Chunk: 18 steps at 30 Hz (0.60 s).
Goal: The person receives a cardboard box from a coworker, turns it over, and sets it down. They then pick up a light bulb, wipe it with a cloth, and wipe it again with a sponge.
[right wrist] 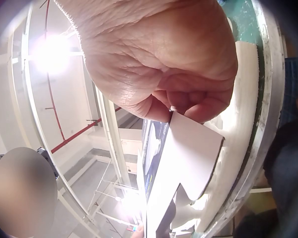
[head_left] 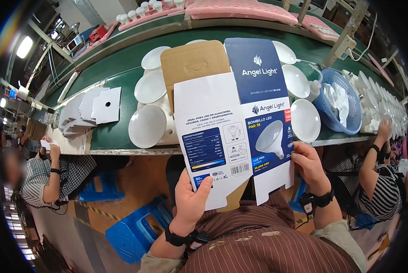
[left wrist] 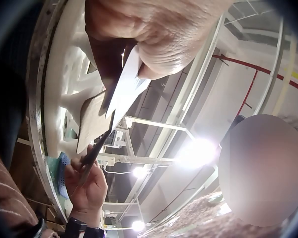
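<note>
A light-bulb carton (head_left: 215, 136), printed in white and dark blue with "Angel Light", is held up with its end flaps spread, one flap (head_left: 197, 63) bare brown. At its lower left corner my left hand (head_left: 190, 198) pinches the card, thumb over the printed face. My right hand (head_left: 307, 161) pinches the right edge between thumb and fingers. In the left wrist view, the left hand (left wrist: 159, 39) grips the carton's edge, seen nearly side-on. The right wrist view has curled fingers of the right hand (right wrist: 164, 64) at a white flap (right wrist: 193, 148).
White round lamps (head_left: 149, 125) stand on the green bench (head_left: 117, 136) behind the carton. White cards with holes (head_left: 106, 105) are stacked at left. A blue basket (head_left: 324, 107) with white material stands at right. People sit either side; a blue stool (head_left: 136, 232) is below.
</note>
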### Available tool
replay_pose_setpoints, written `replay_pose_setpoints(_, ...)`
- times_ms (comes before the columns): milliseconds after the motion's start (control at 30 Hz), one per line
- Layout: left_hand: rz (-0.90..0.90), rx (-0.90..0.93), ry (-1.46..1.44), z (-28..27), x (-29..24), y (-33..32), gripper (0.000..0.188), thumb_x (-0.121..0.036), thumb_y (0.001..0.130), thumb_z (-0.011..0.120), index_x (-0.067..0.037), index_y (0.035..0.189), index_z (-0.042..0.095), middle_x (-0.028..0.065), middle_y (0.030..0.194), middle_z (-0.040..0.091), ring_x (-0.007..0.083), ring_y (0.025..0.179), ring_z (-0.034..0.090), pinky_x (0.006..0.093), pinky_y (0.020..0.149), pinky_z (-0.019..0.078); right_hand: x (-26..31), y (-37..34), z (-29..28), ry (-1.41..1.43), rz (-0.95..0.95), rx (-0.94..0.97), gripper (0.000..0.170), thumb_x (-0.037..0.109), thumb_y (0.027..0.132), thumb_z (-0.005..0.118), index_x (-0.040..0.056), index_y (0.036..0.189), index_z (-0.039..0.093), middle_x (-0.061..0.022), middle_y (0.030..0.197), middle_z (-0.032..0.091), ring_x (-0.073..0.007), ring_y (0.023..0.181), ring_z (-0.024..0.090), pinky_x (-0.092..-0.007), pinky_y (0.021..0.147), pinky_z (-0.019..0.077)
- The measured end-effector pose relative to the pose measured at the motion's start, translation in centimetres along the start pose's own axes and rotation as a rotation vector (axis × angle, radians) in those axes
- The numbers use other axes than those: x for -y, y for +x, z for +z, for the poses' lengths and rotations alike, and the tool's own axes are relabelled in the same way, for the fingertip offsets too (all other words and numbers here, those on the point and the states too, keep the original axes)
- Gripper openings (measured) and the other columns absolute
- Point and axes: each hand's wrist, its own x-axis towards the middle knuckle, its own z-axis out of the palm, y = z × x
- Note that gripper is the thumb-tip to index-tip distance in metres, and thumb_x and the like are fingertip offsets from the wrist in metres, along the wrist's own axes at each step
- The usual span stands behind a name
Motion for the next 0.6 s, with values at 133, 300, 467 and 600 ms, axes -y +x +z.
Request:
replay_pose_setpoints(133, 0.001, 0.003, -0.004, 0.01, -0.21, 0.05, 0.028, -0.005, 0.090, 0.054, 0.002, 0.117, 0.049, 0.0076, 0.106, 0.060, 0.0103, 0.093, 0.057, 0.0249, 0.081, 0.0467, -0.03, 0.03, 0.08, 0.003, 0.002, -0.007, 0.031, 0.003, 0.086, 0.048, -0.0058, 0.114, 0.055, -0.0067, 0.103, 0.062, -0.0118, 0.094, 0.057, -0.0254, 0.086, 0.0432)
replay_pose_setpoints(300, -0.009, -0.004, 0.001, 0.06, -0.28, 0.01, 0.028, -0.005, 0.091, 0.054, 0.002, 0.117, 0.049, 0.0076, 0.107, 0.060, 0.0105, 0.093, 0.057, 0.0251, 0.082, 0.0465, 0.13, 0.07, 0.02, -0.011, 0.002, 0.005, 0.031, 0.002, 0.085, 0.047, -0.0058, 0.114, 0.055, -0.0069, 0.104, 0.062, -0.0118, 0.094, 0.057, -0.0255, 0.087, 0.0434)
replay_pose_setpoints(467, 0.004, -0.007, 0.000, 0.10, -0.38, 0.03, 0.027, -0.005, 0.091, 0.054, 0.002, 0.116, 0.049, 0.0076, 0.106, 0.060, 0.0105, 0.093, 0.057, 0.0252, 0.082, 0.0466, 0.14, 0.08, 0.12, 0.010, 0.012, 0.008, 0.031, 0.003, 0.085, 0.047, -0.0057, 0.114, 0.055, -0.0073, 0.103, 0.062, -0.0123, 0.094, 0.057, -0.0257, 0.087, 0.0436)
replay_pose_setpoints(600, 0.006, -0.004, 0.003, 0.05, -0.39, 0.01, 0.027, -0.005, 0.091, 0.054, 0.002, 0.116, 0.049, 0.0076, 0.106, 0.060, 0.0105, 0.093, 0.057, 0.0253, 0.082, 0.0467, 0.09, 0.07, 0.15, 0.013, 0.006, 0.001, 0.031, 0.002, 0.085, 0.047, -0.0059, 0.114, 0.055, -0.0078, 0.103, 0.062, -0.0128, 0.094, 0.057, -0.0258, 0.087, 0.0436)
